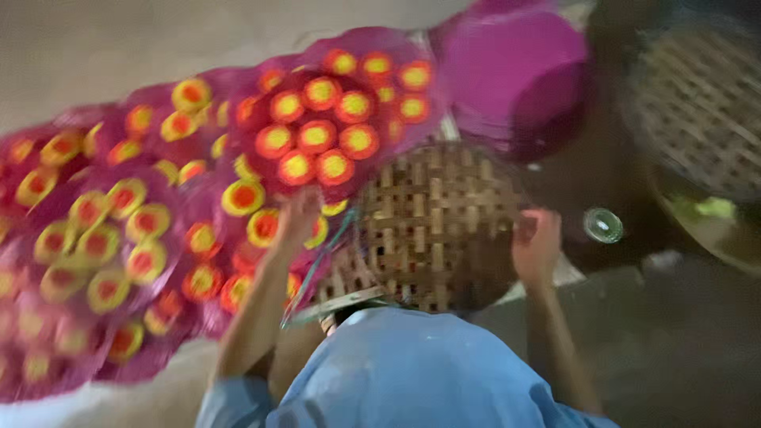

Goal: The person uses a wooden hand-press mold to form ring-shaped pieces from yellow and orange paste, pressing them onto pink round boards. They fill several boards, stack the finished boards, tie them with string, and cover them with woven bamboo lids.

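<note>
Blurry: from the left, pink sacks of red-yellow discs (158,214), then my left hand (297,218) touching them; woven basket (432,226) sits between both hands, right hand (537,246) at its rim. Grips unclear. I'd steady both sides evenly.

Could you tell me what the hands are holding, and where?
Both hands grip a woven basket: left hand on its left edge, right hand on its right.

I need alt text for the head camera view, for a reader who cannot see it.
Two bare hands hold an overturned woven basket: the left hand at its left side, the right hand at its right. Mesh bags of red-and-yellow discs lie to the left; the picture is blurred.
</note>
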### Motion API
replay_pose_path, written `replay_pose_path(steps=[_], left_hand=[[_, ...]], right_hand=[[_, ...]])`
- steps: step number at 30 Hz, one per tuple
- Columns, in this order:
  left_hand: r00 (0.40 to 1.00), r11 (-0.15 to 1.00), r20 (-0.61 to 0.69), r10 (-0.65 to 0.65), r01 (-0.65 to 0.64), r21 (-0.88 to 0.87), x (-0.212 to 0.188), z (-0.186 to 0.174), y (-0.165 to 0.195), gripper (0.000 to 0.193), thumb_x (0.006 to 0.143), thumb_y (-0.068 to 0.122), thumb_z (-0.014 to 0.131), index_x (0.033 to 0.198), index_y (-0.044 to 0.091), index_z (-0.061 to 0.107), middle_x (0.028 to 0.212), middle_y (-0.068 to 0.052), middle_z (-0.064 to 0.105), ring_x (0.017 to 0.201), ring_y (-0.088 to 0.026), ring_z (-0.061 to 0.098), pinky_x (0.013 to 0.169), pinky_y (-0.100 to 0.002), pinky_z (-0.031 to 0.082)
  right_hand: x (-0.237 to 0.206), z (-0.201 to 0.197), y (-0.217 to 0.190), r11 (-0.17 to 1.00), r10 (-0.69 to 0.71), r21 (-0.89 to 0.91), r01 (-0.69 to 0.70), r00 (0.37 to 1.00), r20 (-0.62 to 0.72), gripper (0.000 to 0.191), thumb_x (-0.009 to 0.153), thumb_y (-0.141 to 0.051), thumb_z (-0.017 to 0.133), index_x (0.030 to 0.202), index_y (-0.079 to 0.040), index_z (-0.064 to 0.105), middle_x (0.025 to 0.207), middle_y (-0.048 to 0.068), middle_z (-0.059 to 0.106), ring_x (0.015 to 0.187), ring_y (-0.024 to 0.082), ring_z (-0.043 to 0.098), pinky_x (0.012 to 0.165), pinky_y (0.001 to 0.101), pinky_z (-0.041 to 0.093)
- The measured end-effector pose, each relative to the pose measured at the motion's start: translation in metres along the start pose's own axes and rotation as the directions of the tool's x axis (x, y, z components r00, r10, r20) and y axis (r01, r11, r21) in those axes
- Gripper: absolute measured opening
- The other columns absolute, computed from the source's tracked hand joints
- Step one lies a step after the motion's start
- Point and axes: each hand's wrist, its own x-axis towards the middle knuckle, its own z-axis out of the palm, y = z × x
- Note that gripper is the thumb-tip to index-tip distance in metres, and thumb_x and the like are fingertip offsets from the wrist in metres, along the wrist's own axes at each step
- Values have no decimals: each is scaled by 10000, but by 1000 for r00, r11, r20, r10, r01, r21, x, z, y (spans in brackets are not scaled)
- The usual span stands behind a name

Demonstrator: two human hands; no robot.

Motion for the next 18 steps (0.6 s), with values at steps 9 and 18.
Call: replay_pose_path(steps=[9,18], left_hand=[[979,955,135,-152,110,275,-64,81,-31,538,928,128,658,1430,-5,517,1331,-204,649,1228,-284,625,1022,-396,475],[969,950,236,70,8,-313,-45,87,73,540,1030,104,592,1539,12,434,1432,-95,530,1242,-138,536,1060,-300,440]], right_hand=[[-87,5,68,904,372,181,-388,921,115,354,993,-232,662,1279,-23,654,1080,125,697,906,193,659,815,372,562],[-29,-65,57,474,457,862,-178,887,-69,153,1065,-179,613,1138,-46,628,949,37,591,824,158,558,691,317,482]])
